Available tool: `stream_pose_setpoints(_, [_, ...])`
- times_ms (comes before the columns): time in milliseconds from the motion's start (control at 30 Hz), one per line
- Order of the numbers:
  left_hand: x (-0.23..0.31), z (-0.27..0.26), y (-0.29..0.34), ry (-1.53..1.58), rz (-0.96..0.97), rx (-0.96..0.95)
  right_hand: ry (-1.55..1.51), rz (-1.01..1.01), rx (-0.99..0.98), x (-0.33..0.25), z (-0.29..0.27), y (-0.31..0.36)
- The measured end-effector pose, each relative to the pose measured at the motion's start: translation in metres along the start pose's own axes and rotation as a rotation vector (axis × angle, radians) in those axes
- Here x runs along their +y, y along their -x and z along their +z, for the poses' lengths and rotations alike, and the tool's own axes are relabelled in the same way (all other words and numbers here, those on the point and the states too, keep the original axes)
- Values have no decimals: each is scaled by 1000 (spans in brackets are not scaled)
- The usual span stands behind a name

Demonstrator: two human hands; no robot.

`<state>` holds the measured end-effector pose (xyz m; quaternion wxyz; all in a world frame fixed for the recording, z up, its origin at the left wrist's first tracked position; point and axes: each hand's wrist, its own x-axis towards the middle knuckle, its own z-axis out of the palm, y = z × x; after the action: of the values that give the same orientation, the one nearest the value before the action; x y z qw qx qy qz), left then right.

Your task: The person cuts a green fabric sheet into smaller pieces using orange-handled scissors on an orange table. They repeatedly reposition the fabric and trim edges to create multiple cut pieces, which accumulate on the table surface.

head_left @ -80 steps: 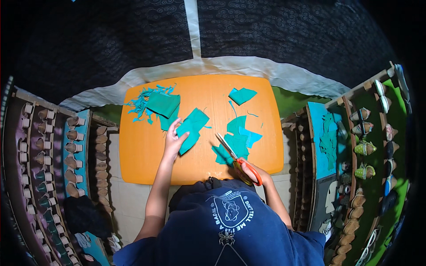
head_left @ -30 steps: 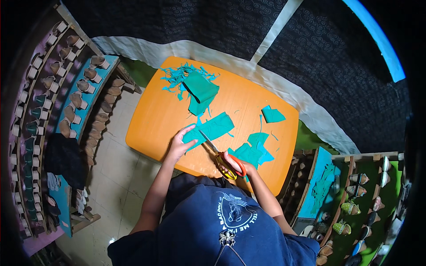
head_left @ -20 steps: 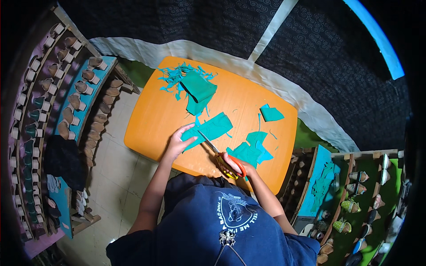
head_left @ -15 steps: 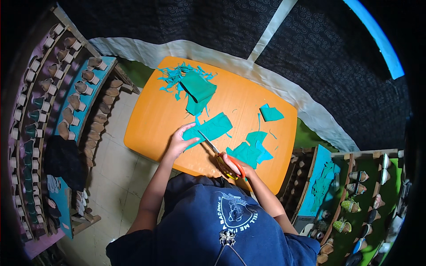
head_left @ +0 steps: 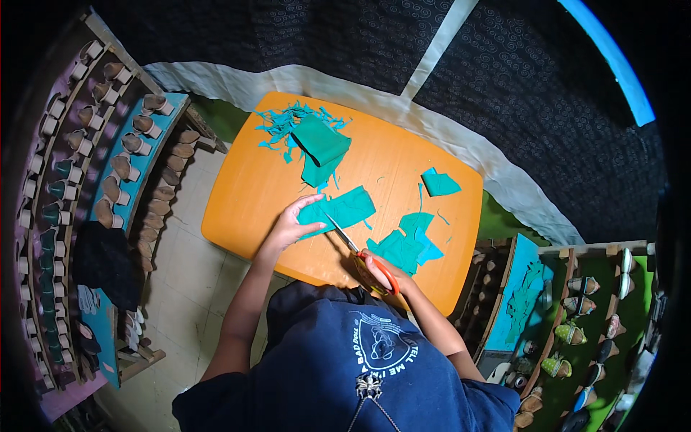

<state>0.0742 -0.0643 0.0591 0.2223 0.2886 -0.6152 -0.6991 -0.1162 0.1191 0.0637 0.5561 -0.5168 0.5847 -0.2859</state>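
Note:
My left hand [head_left: 294, 222] pinches the left end of a green strip of fabric [head_left: 349, 209] above the orange table [head_left: 241, 194]. In my right hand [head_left: 378, 270] is a pair of scissors [head_left: 391, 279] with orange-red handles, its blades pointing up and left at the fabric's lower edge. A folded green fabric piece [head_left: 322, 142] lies beyond, beside a heap of narrow green scraps [head_left: 284, 124]. To the right are overlapping cut green pieces [head_left: 398, 248] and a small folded green piece [head_left: 440, 183].
Racks of shoes and shoe forms [head_left: 122, 167] stand on the left, with a dark cloth [head_left: 106, 263] over one. At the right, a blue shelf [head_left: 504, 317] bears green scraps, next to a shoe rack [head_left: 571, 333]. A dark patterned curtain [head_left: 324, 36] hangs behind the table.
The held fabric strip has shifted slightly, its right end a little lower. The scissors have turned a little in my right hand, and their blades look more closed together.

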Motion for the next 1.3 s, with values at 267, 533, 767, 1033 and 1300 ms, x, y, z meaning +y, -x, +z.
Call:
stream_pose_setpoints(267, [15,-1,-5,-23,-22,-108,20,-50,-43,-1,-2,0])
stream_pose_setpoints(533, [29,-5,-13,-157,71,-180,19,-56,6,-15,2,6])
stream_pose_setpoints(767, [41,-5,-24,-219,121,-269,65,-11,26,-25,1,16])
stream_pose_setpoints(1033, [56,0,-32,-212,155,-398,19,-90,76,-26,7,19])
stream_pose_setpoints(1300, [57,3,-32,-183,167,-292,15,-126,207,-30,13,21])
